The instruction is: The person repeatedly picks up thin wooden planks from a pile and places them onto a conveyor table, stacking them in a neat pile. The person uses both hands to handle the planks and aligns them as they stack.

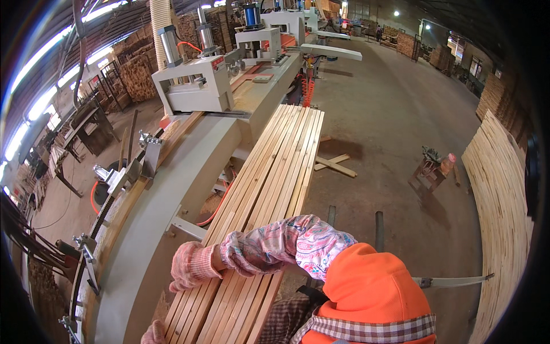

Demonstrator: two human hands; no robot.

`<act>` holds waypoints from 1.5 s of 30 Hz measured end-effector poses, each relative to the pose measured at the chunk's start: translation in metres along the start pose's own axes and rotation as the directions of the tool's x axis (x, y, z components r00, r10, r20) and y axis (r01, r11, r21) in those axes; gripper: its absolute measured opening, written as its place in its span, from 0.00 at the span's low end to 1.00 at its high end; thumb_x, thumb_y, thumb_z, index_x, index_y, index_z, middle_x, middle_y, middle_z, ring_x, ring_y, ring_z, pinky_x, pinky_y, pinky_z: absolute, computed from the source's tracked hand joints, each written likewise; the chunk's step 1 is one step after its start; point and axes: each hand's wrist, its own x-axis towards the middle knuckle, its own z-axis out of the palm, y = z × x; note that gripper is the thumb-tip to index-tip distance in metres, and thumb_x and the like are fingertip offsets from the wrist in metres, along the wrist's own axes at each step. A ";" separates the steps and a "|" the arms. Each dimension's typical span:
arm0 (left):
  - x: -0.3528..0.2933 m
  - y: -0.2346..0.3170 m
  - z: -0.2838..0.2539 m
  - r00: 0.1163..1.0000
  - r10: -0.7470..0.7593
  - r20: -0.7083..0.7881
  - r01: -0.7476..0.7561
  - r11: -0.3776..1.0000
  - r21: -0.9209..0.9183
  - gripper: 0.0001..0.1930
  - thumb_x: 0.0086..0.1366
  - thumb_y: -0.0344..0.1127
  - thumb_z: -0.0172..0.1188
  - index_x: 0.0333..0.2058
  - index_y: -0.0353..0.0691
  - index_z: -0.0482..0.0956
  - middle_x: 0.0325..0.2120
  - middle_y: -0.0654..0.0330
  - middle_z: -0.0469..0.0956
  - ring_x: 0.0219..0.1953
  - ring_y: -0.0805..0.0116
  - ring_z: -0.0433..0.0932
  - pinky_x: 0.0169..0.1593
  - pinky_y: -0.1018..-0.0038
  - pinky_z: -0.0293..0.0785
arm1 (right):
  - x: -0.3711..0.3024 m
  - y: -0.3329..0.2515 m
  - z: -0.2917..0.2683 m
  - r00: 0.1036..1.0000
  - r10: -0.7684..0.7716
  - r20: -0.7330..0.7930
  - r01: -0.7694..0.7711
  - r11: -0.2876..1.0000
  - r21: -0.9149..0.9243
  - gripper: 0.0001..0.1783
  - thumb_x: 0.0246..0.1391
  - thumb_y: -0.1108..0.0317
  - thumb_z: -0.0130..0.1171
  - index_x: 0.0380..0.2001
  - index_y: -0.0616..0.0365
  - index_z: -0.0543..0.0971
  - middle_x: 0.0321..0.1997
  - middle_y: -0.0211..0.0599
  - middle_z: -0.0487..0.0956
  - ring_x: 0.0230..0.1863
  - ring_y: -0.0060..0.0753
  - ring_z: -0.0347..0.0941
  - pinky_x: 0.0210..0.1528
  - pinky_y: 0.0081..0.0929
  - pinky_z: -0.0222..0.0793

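A long stack of pale wooden strips (275, 172) lies lengthwise in front of me, its near end running out at the lower edge. My right hand (193, 266), in a pink knitted glove, reaches across the stack to its left side. Its fingers curl down over the outer strips there, and their tips are partly hidden. Only a bit of my left hand (153, 333), gloved in pink too, shows at the bottom beside the stack's left edge; its fingers are mostly out of the picture. A patterned sleeve cover and an orange sleeve cover my right arm.
Left of the stack curves a grey machine bed (166, 195) with a toothed rail and metal clamps. Beyond it stands a machine head (197, 86) with cylinders. Crossed offcuts (337, 165) and a small stool (429, 172) are on the floor. Stacked boards (498, 218) rise at right.
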 end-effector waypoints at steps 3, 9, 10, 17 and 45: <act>-0.004 -0.029 0.002 0.992 -0.079 0.102 0.087 0.993 -0.077 0.42 0.57 0.55 0.62 0.67 0.57 0.53 0.63 0.51 0.56 0.63 0.47 0.60 0.61 0.43 0.58 | -0.004 0.002 -0.001 1.000 0.018 0.009 -0.018 1.000 -0.002 0.27 0.61 0.42 0.44 0.37 0.47 0.86 0.38 0.33 0.85 0.45 0.36 0.80 0.48 0.39 0.73; -0.027 -0.051 0.006 0.981 0.079 -0.178 -0.001 0.915 0.403 0.12 0.66 0.33 0.51 0.48 0.52 0.70 0.28 0.55 0.80 0.32 0.49 0.79 0.33 0.56 0.74 | 0.003 0.002 -0.001 1.000 -0.009 0.007 0.008 0.999 0.044 0.14 0.57 0.55 0.54 0.35 0.45 0.87 0.34 0.28 0.85 0.41 0.31 0.80 0.49 0.32 0.71; -0.026 -0.048 0.004 0.986 0.030 -0.167 0.028 0.943 0.331 0.08 0.65 0.34 0.51 0.43 0.52 0.71 0.26 0.57 0.81 0.31 0.50 0.79 0.33 0.57 0.74 | 0.020 0.010 0.012 0.997 -0.082 0.001 0.082 0.997 0.014 0.18 0.60 0.50 0.50 0.34 0.44 0.86 0.32 0.28 0.84 0.38 0.31 0.80 0.44 0.33 0.73; -0.029 -0.008 -0.027 0.931 -0.364 -0.030 0.326 0.864 -0.383 0.38 0.63 0.71 0.40 0.32 0.42 0.87 0.27 0.54 0.84 0.36 0.54 0.80 0.46 0.64 0.73 | 0.019 0.001 0.001 0.998 0.006 0.066 -0.008 0.999 0.035 0.30 0.64 0.38 0.39 0.41 0.45 0.84 0.40 0.36 0.84 0.46 0.44 0.79 0.49 0.42 0.73; 0.003 -0.024 -0.010 0.864 -0.451 -0.226 0.409 0.889 -0.208 0.36 0.65 0.65 0.47 0.64 0.46 0.63 0.64 0.50 0.62 0.66 0.49 0.59 0.66 0.61 0.58 | 0.036 0.042 -0.007 0.983 -0.115 -0.146 0.088 0.979 -0.182 0.38 0.59 0.31 0.44 0.66 0.38 0.64 0.64 0.39 0.70 0.64 0.44 0.66 0.63 0.43 0.65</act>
